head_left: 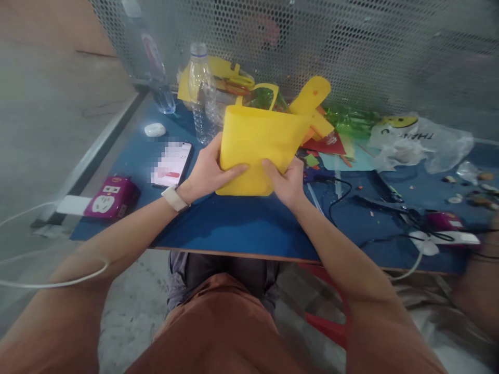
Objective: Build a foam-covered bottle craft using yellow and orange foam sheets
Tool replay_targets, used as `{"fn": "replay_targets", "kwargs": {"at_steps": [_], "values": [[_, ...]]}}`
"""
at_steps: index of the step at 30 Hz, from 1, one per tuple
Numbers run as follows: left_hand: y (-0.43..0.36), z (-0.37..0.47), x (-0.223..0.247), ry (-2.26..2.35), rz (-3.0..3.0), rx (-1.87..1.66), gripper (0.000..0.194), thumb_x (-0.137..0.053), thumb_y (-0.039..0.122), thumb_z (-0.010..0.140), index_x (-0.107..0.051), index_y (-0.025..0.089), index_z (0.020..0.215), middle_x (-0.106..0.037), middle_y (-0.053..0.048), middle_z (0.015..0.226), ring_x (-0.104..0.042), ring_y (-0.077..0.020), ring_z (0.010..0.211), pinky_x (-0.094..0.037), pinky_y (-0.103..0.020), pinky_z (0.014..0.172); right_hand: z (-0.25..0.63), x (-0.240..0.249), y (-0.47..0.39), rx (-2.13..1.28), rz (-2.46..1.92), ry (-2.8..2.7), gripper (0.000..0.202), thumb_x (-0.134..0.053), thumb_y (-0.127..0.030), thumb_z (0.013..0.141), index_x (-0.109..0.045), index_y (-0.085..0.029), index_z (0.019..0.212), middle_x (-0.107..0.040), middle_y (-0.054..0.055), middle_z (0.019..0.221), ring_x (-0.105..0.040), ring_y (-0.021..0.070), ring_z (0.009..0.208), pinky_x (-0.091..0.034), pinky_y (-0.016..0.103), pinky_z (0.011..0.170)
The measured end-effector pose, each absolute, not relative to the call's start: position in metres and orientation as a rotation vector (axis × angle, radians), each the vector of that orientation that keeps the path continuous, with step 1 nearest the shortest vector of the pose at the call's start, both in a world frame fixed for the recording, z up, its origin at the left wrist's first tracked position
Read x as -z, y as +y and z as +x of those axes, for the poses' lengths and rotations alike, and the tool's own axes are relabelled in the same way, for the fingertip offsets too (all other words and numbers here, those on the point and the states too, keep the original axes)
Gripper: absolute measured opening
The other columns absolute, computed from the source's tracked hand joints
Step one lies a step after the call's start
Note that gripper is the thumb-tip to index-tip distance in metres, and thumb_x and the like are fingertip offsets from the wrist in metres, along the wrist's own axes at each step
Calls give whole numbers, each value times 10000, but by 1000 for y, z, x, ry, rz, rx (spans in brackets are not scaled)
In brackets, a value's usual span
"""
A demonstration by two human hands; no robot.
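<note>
A yellow bag-like piece [259,145] with a thin loop handle at its top is held up over the blue table [234,223]. My left hand [212,171] grips its left side, thumb across the front and fingers hidden behind. On the lower right side my right hand [286,179] holds it the same way, thumb pressed on the front. Just behind the yellow piece stands a clear plastic bottle [201,98]. A phone [171,163] lies left of my left hand, with a white earphone case [155,130] beyond it.
Purple socket block [111,197] at left; second bottle [161,88] by the mesh screen [351,57]. Yellow cutouts [312,98], coloured scraps, green bottles [351,120] and a plastic bag [424,140] at back right. Black tool [382,205] and cables at right, near another person's arm [479,275].
</note>
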State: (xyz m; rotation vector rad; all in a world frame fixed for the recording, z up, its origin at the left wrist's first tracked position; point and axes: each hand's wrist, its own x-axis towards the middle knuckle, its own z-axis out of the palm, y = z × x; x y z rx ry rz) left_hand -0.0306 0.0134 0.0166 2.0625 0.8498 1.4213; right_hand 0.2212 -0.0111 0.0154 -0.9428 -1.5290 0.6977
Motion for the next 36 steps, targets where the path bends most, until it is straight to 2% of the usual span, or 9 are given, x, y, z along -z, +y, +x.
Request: {"fn": "replay_targets", "kwargs": {"at_steps": [4, 7, 10, 15, 21, 26, 30, 36], "values": [[3, -26, -20, 786, 1946, -1370, 780, -795, 792, 1038, -588, 264, 1573, -795, -135, 1346, -835, -348, 1227, -747, -463, 1005, 218, -21, -16, -686, -999, -1472, 544, -828, -804, 988, -820, -261, 972, -859, 73, 1008, -831, 299, 919, -736, 490, 833], [-1, -24, -20, 755, 1884, -1321, 738, -702, 806, 1095, -555, 282, 1594, -808, -130, 1288, -863, -322, 1123, -757, -433, 910, 219, -20, -15, -752, -999, -1404, 528, -872, -789, 962, -831, -264, 993, -860, 75, 1042, -832, 295, 910, -740, 485, 821], [0, -25, -19, 808, 1862, -1324, 695, -733, 794, 1085, -588, 283, 1533, -805, -124, 1283, -862, -316, 1093, -756, -425, 878, 220, -16, -12, -800, -966, -1383, 496, -882, -767, 967, -837, -277, 1027, -863, 68, 1084, -845, 299, 949, -745, 496, 873], [8, -28, -15, 895, 1861, -1355, 624, -787, 741, 1073, -629, 257, 1435, -801, -115, 1234, -849, -305, 1060, -755, -452, 887, 217, -12, -11, -888, -984, -1375, 531, -878, -802, 948, -829, -282, 1045, -879, 55, 1083, -855, 295, 961, -745, 477, 863], [13, -29, -12, 967, 1828, -1355, 571, -797, 686, 1076, -627, 235, 1383, -801, -123, 1239, -835, -298, 1055, -746, -472, 919, 213, -10, -8, -960, -1002, -1320, 564, -925, -789, 906, -829, -283, 1134, -910, 69, 1201, -874, 301, 1047, -753, 476, 924], [19, -31, -12, 1048, 1821, -1409, 588, -817, 681, 1058, -625, 223, 1373, -796, -127, 1273, -827, -303, 1109, -733, -468, 967, 214, -7, -5, -1028, -959, -1353, 563, -939, -771, 903, -840, -283, 1166, -913, 66, 1192, -877, 297, 1073, -761, 471, 929], [22, -32, -9, 1055, 1818, -1408, 614, -814, 708, 1053, -626, 226, 1384, -804, -125, 1249, -833, -286, 1054, -730, -422, 904, 214, -3, -4, -1022, -957, -1351, 550, -927, -784, 912, -844, -285, 1128, -911, 55, 1134, -874, 277, 995, -757, 453, 889], [23, -31, -6, 1025, 1822, -1455, 642, -804, 744, 1050, -621, 225, 1380, -806, -113, 1181, -828, -262, 978, -731, -396, 844, 213, -3, -5, -1001, -977, -1395, 570, -875, -816, 945, -837, -290, 1161, -907, 59, 1185, -870, 282, 1072, -748, 455, 940]]}}
